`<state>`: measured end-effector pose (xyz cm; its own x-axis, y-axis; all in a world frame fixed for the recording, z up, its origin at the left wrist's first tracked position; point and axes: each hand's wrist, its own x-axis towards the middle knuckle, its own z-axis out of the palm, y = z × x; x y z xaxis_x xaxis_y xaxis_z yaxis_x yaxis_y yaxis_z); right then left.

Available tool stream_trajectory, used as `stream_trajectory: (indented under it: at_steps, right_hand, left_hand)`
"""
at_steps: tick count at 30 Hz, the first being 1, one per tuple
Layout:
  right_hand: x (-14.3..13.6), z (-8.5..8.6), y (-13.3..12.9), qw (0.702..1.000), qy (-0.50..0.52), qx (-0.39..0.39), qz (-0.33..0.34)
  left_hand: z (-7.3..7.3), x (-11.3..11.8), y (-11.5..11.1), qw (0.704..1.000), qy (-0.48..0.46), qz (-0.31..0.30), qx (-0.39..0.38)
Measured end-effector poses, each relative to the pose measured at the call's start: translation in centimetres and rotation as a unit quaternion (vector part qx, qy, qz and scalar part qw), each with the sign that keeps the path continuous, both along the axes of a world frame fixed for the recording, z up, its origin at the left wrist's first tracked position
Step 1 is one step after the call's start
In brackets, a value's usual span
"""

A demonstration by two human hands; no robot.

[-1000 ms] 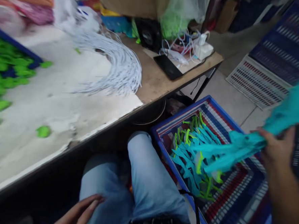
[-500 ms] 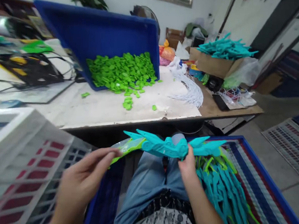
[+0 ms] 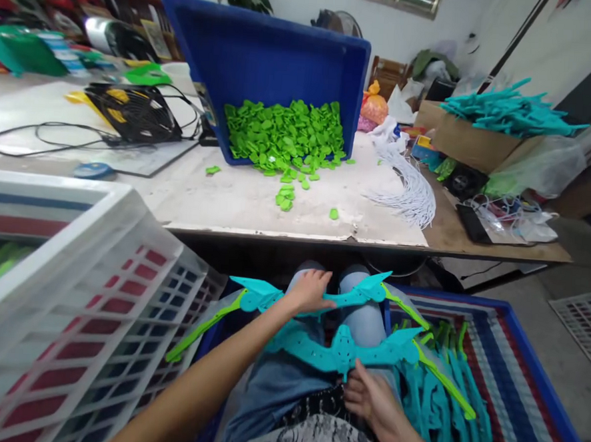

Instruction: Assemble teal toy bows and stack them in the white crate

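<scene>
Two winged turquoise pieces with lime-green tips lie across my lap. My left hand (image 3: 311, 292) grips the middle of the farther turquoise piece (image 3: 358, 295), its fingers bent over it. Against the lower middle of the nearer turquoise piece (image 3: 342, 350) is my right hand (image 3: 368, 392), thumb raised at its small stem and fingers curled. The nearer piece's left end passes under my left forearm. Clear film hangs along the green tips. More turquoise and green pieces (image 3: 435, 396) are piled just right of my lap.
A blue bin (image 3: 286, 54) of green bits lies on its side on the table (image 3: 216, 206). White strings (image 3: 412, 195), a small black fan (image 3: 136, 114) and a carton (image 3: 465, 138) of turquoise parts share the tabletop. A white crate (image 3: 140, 218) stands at the left.
The view has swung left. Two separate winged pieces now show where the turquoise parts were bunched together. My left hand has moved from a green tip to the farther piece's middle.
</scene>
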<state>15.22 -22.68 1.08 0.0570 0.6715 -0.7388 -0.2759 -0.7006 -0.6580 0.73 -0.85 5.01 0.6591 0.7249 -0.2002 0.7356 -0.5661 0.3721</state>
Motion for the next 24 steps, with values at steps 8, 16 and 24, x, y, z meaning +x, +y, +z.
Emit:
stream_trajectory:
  at_steps: [8,16,24]
  right_hand:
    - [5.6,9.6,18.8,0.696,-0.531,0.432,0.216]
    - [2.3,8.9,36.8,0.488,-0.657,0.361,0.447]
    - [5.9,5.2,31.6,0.673,-0.496,0.513,0.194]
  left_hand:
    - [-3.2,1.9,0.1,0.996,-0.031,-0.087,0.016]
    - [-4.5,0.6,1.2,0.989,-0.146,0.005,0.009]
    - [-5.3,0.2,0.0,0.994,-0.107,0.033,0.002]
